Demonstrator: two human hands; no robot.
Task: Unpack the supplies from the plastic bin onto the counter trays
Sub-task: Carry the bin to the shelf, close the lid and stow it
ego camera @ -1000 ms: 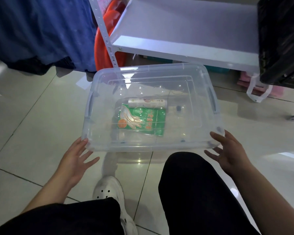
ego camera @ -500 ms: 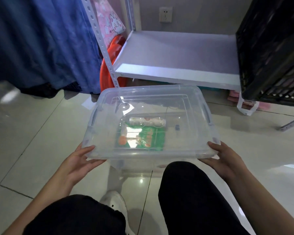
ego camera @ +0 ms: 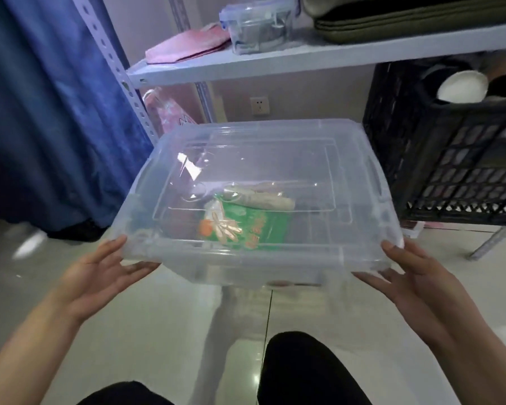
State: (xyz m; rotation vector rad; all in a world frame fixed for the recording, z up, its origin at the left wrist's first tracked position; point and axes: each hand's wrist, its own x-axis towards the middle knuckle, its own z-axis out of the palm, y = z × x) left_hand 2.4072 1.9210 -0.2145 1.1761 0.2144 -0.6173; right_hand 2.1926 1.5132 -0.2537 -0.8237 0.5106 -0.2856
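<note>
Blue curtain [ego camera: 41, 112] far left, hanging to the floor. Left hand [ego camera: 100, 273] palm-up under the near-left corner of the plastic bin [ego camera: 362, 159]; fingers [ego camera: 140, 266] spread fairly wide and nearly flat beneath the base, thumb [ego camera: 111, 244] up against the rim edge. Supporting hold, not a wrap.

Bin is clear, lid on, held in the air above the tiled floor [ego camera: 158, 331], in front of a white shelf unit [ego camera: 304, 58]. Inside, near the middle: a green packet [ego camera: 246, 226] lying flat, a pale roll [ego camera: 263, 198] touching its far edge.

On the shelf: pink cloth [ego camera: 187, 48], small clear container [ego camera: 257, 24]. Black crate [ego camera: 450, 156] right of the bin.

Right hand [ego camera: 412, 276] mirrors the left at the near-right corner: fingers [ego camera: 371, 279] extended under the base, thumb [ego camera: 392, 247] on the rim. Fingertips under the bin are blurred.
</note>
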